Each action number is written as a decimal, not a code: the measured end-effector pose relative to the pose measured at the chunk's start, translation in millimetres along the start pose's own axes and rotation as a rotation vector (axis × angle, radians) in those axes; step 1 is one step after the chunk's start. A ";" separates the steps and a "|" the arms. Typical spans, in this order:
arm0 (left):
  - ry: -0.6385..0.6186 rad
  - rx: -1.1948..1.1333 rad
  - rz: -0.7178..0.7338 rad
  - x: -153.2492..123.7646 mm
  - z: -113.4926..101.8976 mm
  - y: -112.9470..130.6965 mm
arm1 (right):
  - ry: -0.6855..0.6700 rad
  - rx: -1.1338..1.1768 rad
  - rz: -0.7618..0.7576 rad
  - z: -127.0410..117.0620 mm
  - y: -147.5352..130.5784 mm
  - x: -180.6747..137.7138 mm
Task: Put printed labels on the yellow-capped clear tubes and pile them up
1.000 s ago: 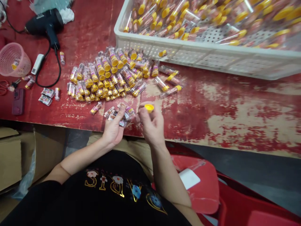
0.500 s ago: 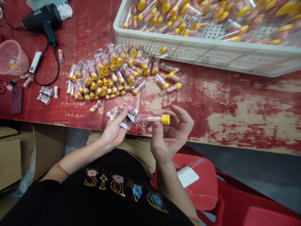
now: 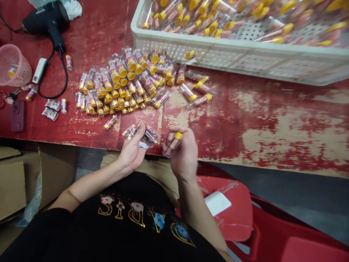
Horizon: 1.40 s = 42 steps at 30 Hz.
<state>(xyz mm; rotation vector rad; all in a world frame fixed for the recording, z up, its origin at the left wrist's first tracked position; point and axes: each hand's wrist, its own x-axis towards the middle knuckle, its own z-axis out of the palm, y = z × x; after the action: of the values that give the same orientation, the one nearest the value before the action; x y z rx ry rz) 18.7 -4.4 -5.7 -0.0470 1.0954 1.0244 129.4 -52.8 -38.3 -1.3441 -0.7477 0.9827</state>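
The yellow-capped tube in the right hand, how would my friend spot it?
Find the big red table, then the pile of tubes on it. Look from there toward the person's body, to the right hand at the table's near edge. It holds the yellow-capped tube, set apart because the piled ones aren't in a hand.

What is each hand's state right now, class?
Left hand: closed, thumb pinning printed plastic sleeves.
Right hand: closed, holding a yellow-capped clear tube.
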 end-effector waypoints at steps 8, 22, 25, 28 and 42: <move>-0.046 0.034 -0.128 0.0 -3.9 -0.1 | 0.160 -0.025 -0.268 -6.7 -4.8 -11.0; -0.030 0.009 -0.178 -5.1 2.9 3.5 | 0.308 -0.073 -0.409 -8.6 0.2 -21.0; -0.060 0.026 -0.177 -4.5 2.1 3.2 | 0.311 -0.158 -0.465 -9.2 -1.2 -22.5; -0.095 0.044 -0.112 -1.9 -1.1 0.2 | 0.304 -0.164 -0.528 -9.6 -3.4 -24.8; -0.189 0.152 -0.110 0.5 -10.6 0.4 | 0.204 -0.253 -0.571 -19.2 2.8 -27.6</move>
<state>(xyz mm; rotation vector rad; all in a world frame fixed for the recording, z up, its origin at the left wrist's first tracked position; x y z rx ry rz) 10.9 -9.1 -11.2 0.1092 0.9843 0.8271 134.3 -86.1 -40.4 -1.3112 -1.0453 0.3017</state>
